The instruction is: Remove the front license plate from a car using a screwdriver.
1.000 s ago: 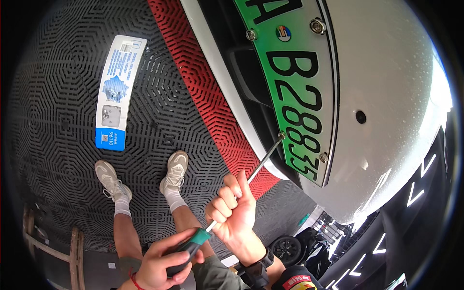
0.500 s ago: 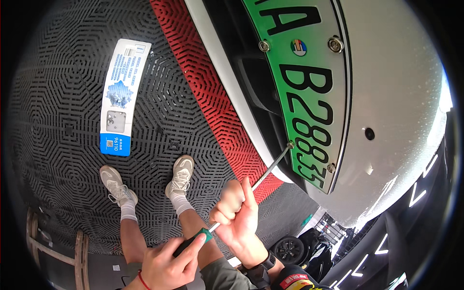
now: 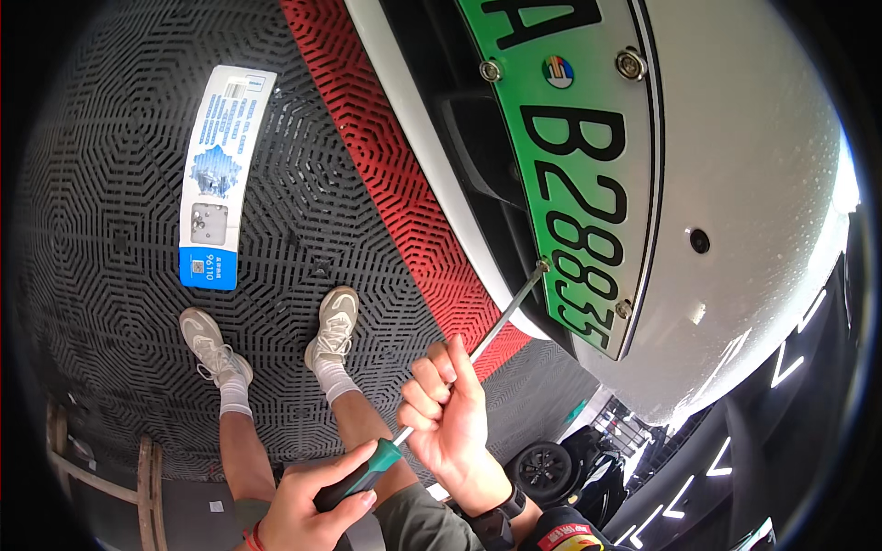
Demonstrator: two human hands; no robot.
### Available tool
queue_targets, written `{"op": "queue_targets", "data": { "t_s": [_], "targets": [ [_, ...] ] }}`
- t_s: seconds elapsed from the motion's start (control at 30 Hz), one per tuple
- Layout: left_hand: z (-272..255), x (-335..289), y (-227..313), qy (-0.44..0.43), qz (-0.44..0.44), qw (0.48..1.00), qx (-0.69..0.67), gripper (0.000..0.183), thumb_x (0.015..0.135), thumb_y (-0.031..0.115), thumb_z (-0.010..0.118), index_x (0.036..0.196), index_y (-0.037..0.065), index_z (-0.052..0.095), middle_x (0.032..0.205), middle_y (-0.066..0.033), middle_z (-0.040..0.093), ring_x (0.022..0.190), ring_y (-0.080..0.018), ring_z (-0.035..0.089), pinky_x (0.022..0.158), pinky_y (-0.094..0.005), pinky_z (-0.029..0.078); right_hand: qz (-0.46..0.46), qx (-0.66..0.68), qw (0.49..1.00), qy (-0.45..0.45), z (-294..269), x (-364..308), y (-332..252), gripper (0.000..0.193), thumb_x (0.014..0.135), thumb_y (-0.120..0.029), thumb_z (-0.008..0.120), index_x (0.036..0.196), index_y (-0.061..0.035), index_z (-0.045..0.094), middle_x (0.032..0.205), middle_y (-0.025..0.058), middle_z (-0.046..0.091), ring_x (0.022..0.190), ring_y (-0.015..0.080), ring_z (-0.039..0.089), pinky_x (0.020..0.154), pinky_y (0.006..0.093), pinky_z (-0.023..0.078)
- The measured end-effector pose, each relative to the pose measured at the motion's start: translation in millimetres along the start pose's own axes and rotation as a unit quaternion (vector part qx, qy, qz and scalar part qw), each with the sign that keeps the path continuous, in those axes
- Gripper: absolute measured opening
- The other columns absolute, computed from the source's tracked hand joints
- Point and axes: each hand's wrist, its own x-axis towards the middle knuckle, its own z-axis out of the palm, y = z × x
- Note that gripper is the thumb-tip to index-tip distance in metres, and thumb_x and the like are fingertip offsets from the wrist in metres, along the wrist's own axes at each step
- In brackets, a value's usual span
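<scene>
My left hand (image 3: 312,505) is closed around the green and black handle of a long screwdriver (image 3: 386,455). Ahead of it, my right hand (image 3: 446,413) curls its fingers round the metal shaft. The shaft runs up and to the right, its tip at a screw (image 3: 543,265) on the lower edge of a green licence plate (image 3: 579,197). That plate sits in a frame on a white car (image 3: 726,184). Round metal screws (image 3: 630,63) show at other points of the plate, one of them near its end (image 3: 624,309). Neither hand touches the plate.
A white and blue card pack (image 3: 225,156) with a window of small metal parts lies on the black grid floor (image 3: 119,184). A red floor strip (image 3: 395,202) runs alongside the car. My shoes (image 3: 333,321) stand near the pack. A wooden frame (image 3: 147,491) is at lower left; another car's wheel (image 3: 542,470) is at lower right.
The view has shifted slightly, so the plate and floor sit a little higher and further left. My left hand's grip on the handle has loosened, showing more of it. The tip remains at the same screw.
</scene>
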Motion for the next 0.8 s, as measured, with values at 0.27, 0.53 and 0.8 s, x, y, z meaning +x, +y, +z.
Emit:
{"op": "queue_targets", "data": {
  "t_s": [0.27,0.53,0.8],
  "targets": [
    [3.6,-0.8,-2.1,0.003,0.025,0.999,0.03,0.045,0.088,0.006,0.058,0.133,0.002,0.051,0.065,0.0045,0.047,0.054,-0.003,0.037,0.049,-0.0203,0.031,0.011,-0.027,0.999,0.017,1.1,-3.0,1.3,0.039,0.101,-0.04,0.038,0.071,-0.0157,0.035,0.057,-0.0064,0.023,0.045,0.0049,0.016,0.038,0.0204,0.014],
    [2.6,-0.1,-1.4,0.01,-0.088,0.991,-0.103,0.047,0.088,0.003,0.058,0.135,0.003,0.049,0.065,0.004,0.052,0.05,-0.0029,0.038,0.045,-0.0207,0.032,0.01,-0.028,0.999,0.031,5.2,-0.3,0.3,0.039,0.101,-0.041,0.038,0.07,-0.0162,0.034,0.057,-0.0064,0.023,0.046,0.0049,0.017,0.038,0.0207,0.014],
    [-2.9,8.8,1.2,0.017,0.049,0.997,0.064,0.044,0.086,0.002,0.059,0.13,0.003,0.054,0.07,-0.0036,0.055,0.051,-0.0052,0.042,0.046,-0.0232,0.035,0.003,-0.023,1.0,0.021,4.7,4.1,1.5,0.04,0.101,-0.041,0.038,0.07,-0.0165,0.034,0.057,-0.0062,0.024,0.046,0.0051,0.017,0.038,0.0207,0.015]
  ]
}}
